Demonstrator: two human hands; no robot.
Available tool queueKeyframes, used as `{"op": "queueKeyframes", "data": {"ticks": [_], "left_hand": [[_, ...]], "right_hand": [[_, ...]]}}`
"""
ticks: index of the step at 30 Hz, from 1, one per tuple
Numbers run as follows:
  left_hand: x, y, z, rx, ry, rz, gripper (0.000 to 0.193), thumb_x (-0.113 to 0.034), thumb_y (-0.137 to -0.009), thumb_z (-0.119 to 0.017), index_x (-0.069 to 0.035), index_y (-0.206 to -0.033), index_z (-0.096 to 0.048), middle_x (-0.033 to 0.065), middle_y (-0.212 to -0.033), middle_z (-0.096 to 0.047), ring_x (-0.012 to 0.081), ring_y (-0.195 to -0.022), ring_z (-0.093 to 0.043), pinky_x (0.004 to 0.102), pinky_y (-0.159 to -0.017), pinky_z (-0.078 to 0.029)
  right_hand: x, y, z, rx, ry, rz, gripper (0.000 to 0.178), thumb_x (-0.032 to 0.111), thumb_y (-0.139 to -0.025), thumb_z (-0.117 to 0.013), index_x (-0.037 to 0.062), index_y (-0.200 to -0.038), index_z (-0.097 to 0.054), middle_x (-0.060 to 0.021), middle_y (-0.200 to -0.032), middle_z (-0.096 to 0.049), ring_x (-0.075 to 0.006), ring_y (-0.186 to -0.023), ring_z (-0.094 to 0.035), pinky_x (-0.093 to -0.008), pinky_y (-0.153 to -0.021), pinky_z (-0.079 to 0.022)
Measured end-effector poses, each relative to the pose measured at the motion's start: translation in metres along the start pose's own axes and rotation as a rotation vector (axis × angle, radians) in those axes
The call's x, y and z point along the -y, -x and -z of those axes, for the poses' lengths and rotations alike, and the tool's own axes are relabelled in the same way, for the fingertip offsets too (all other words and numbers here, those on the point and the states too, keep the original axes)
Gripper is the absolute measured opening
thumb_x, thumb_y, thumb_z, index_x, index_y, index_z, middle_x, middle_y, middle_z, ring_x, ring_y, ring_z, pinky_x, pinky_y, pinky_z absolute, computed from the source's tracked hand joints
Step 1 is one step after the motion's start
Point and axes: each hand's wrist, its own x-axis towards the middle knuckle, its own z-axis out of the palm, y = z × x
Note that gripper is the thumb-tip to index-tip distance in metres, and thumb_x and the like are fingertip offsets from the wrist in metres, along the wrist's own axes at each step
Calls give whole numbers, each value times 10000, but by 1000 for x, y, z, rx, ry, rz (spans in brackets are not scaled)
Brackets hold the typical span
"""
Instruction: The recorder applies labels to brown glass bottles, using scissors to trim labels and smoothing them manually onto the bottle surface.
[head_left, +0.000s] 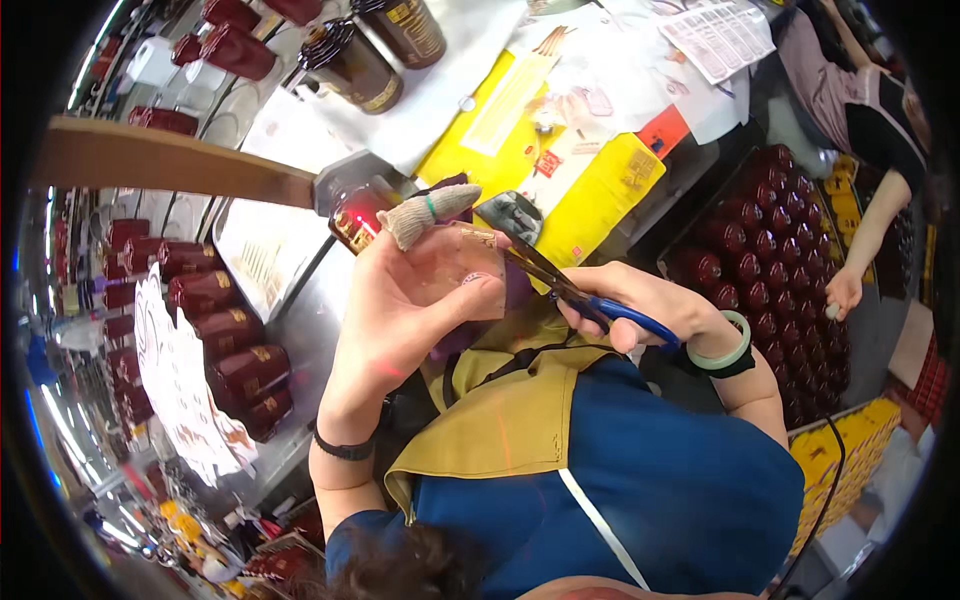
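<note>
My left hand [400, 285] is closed, pinching a thin see-through sheet [482, 272] with small gold print between thumb and fingers. A knitted cloth sleeve [432, 212] covers one of its fingers. My right hand [625, 300] is wrapped round blue-handled scissors [560, 280]. Their dark blades reach the sheet's upper edge; I cannot tell whether they are cutting it. Just beyond my left hand lies a glossy red bottle [357, 215], partly hidden by that hand. A dark, rumpled item [512, 214] lies close to the blades.
A brown beam [180, 165] crosses the left side. Dark red bottles [240, 370] stand at left, dark jars [350, 65] at the back. Yellow sheets [610, 195] cover part of the table. At right are a tray of red bottles [760, 240] and another person's hand [845, 290].
</note>
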Motion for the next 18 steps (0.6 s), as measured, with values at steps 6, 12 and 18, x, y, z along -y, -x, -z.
{"op": "queueKeyframes", "data": {"ticks": [6, 12, 18], "left_hand": [[2, 10, 4, -37, -37, 25, 669, 50, -825, -747, 7, -1417, -440, 185, -1205, -650, 175, -996, -667, 346, -837, -611], [1, 25, 12, -15, -82, 110, 672, 93, -820, -686, 16, -1432, -418, 170, -1233, -655, 156, -1010, -662, 303, -848, -579], [3, 35, 17, -36, -105, 65, 708, 90, -797, -710, 17, -1435, -413, 165, -1226, -662, 149, -1011, -672, 265, -811, -564]], "right_hand": [[5, 1, 2, 79, -26, -123, 579, 485, -762, -832, 19, -911, -522, -18, -721, -505, -110, -647, -452, -287, -589, -398], [7, -6, -1, 139, 88, -61, 701, 569, -667, -870, 13, -889, -505, -22, -720, -510, -108, -651, -453, -288, -584, -397], [7, -12, -8, 185, 136, -115, 737, 623, -646, -859, 14, -848, -498, -19, -681, -495, -97, -621, -435, -287, -548, -380]]}}
